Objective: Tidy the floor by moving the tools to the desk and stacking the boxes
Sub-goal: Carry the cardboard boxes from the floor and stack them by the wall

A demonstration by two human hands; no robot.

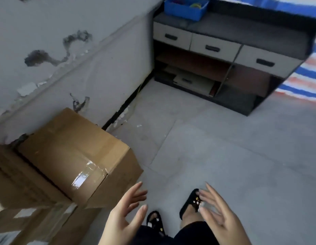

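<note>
In the head view both the left hand [126, 212] and the right hand [218, 213] hang wide and empty, the taped cardboard box [77, 152] just left of them atop another box [24, 191], so stacking looks done; no tools show.

No legible text, label, brand or number on any surface in view
</note>
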